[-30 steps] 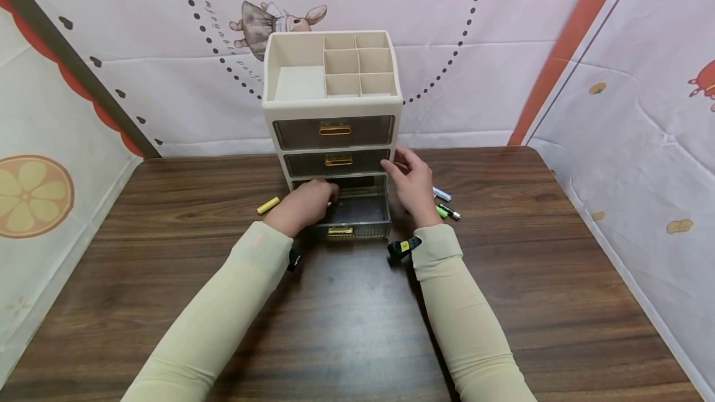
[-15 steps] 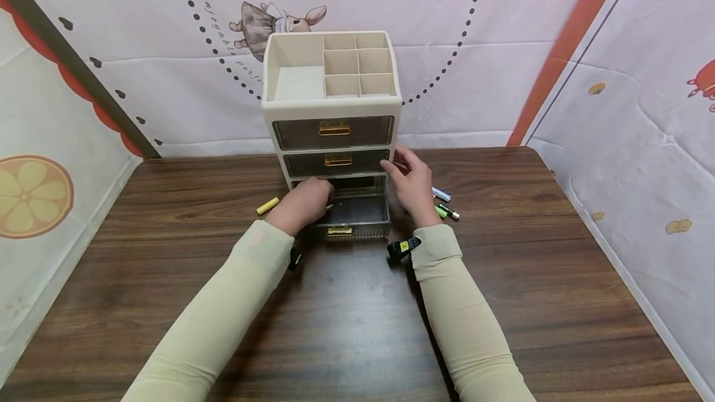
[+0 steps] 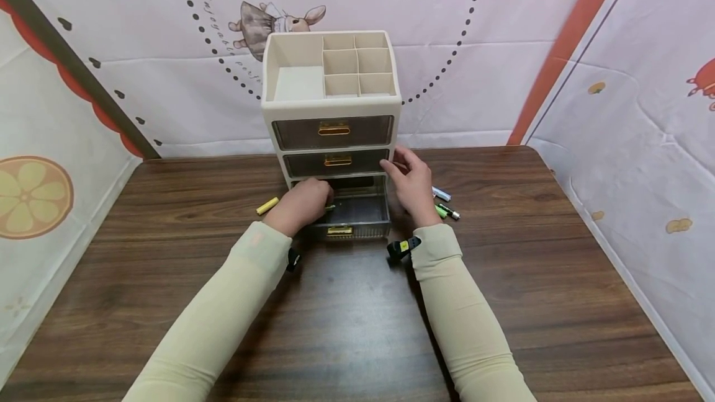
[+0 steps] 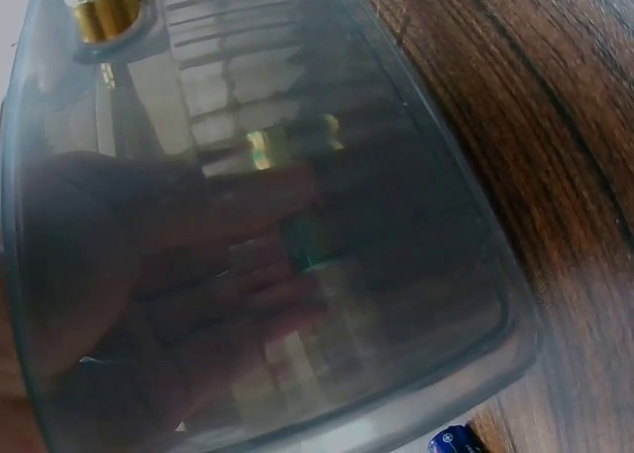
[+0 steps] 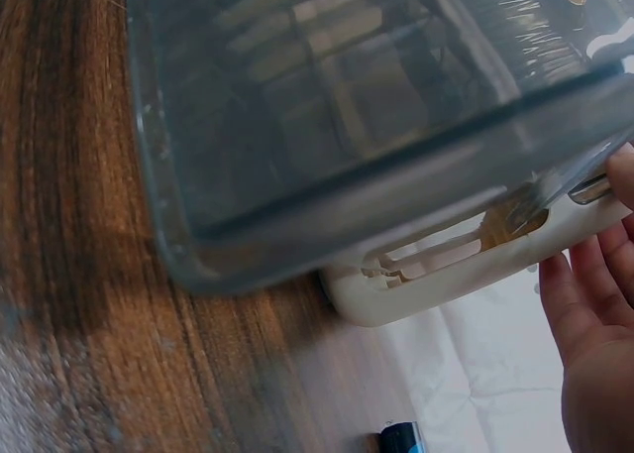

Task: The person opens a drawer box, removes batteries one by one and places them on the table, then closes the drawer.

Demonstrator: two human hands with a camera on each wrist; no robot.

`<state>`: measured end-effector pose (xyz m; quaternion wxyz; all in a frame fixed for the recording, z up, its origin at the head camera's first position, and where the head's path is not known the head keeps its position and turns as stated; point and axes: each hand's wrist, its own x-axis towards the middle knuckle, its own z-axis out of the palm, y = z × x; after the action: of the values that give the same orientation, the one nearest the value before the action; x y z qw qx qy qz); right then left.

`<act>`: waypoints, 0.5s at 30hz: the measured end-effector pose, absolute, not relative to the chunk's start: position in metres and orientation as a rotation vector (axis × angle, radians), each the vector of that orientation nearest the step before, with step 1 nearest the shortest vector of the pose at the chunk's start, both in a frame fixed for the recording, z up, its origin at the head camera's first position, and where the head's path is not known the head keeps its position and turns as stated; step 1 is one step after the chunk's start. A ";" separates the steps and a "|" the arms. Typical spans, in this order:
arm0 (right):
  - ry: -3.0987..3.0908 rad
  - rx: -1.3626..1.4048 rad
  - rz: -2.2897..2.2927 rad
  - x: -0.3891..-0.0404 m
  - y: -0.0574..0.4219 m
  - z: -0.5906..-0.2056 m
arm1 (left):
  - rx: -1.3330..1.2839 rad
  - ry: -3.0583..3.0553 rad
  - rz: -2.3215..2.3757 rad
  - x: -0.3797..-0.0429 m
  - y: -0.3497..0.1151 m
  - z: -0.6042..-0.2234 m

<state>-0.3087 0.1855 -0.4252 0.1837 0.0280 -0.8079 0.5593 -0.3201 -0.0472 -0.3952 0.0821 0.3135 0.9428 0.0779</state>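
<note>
A cream desktop organizer (image 3: 332,104) stands on the table with its smoky clear bottom drawer (image 3: 360,231) pulled out. My left hand (image 3: 304,203) reaches into the drawer's left part, fingers bent down. A small light-coloured piece (image 3: 330,208) shows at its fingertips. Through the drawer wall in the left wrist view, a green thing (image 4: 307,243) appears among the fingers; I cannot tell whether they grip it. My right hand (image 3: 412,188) holds the organizer's right side edge, thumb at the front and fingers along the side, as the right wrist view (image 5: 599,324) also shows.
A yellow battery (image 3: 267,206) lies on the wooden table (image 3: 346,315) left of the organizer. Light blue (image 3: 442,193), green (image 3: 441,211) and black (image 3: 449,211) batteries lie beyond the right hand. A printed cloth (image 3: 447,5) hangs behind.
My left hand has drawn slightly left inside the drawer, leaving a little more of the small piece at its fingertips showing. My right hand has stayed at the organizer's side.
</note>
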 end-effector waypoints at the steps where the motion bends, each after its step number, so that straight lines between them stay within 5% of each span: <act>1: -2.279 0.079 1.575 -0.309 0.185 -0.425 | 0.942 2.811 0.239 -0.320 -0.048 -0.395; 15: -2.249 0.062 1.635 -0.308 0.183 -0.424 | 0.984 2.794 0.334 -0.307 -0.057 -0.373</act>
<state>-0.3081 0.1835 -0.4238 0.1795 0.0218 -0.7955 0.5784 -0.3073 -0.0570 -0.3728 0.0799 0.3291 0.9343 0.1116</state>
